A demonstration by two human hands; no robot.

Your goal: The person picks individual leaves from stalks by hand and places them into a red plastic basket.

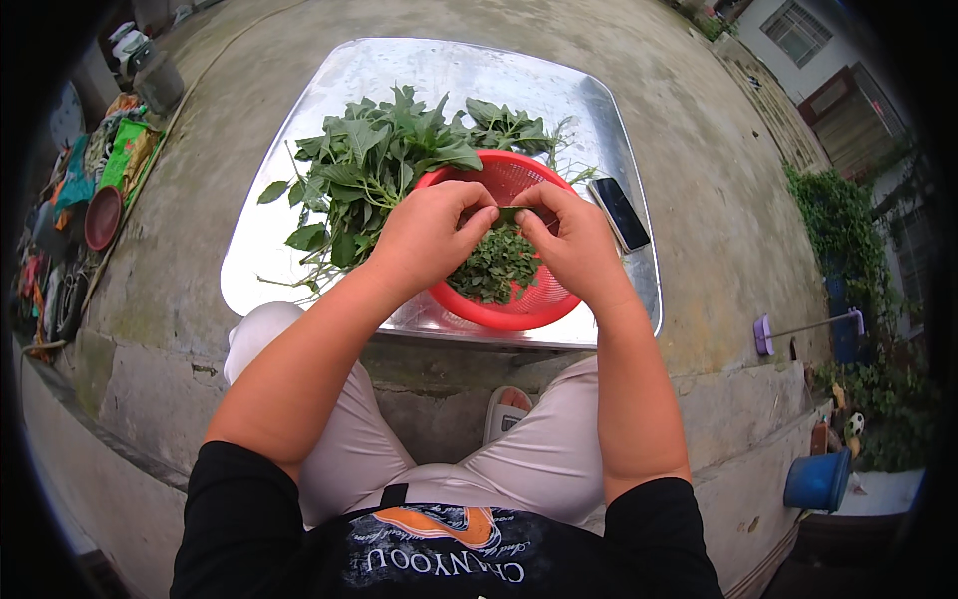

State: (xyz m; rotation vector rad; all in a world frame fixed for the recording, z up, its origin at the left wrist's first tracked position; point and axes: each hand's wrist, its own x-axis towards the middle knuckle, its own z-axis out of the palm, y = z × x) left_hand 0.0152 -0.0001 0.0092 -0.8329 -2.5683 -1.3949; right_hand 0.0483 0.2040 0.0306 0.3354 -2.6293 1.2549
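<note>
Both of my hands are above a red plastic colander (490,320). My left hand (438,224) and my right hand (565,232) pinch a green leaf (511,215) between thumbs and forefingers, one at each side. In the colander lies a heap of torn green leaves (494,266). Left of it, a large bunch of leafy greens (367,161) is spread over the silver metal table (262,247). A smaller bunch of greens (509,126) lies behind the colander, with thin stems (572,161) beside it.
A smartphone (621,213) lies by the table's right edge. On the concrete ground to the left are a reddish basin (103,217) and piled bags (123,157). A blue bucket (816,481) stands at the lower right. A purple-ended long-handled tool (808,327) is at the right.
</note>
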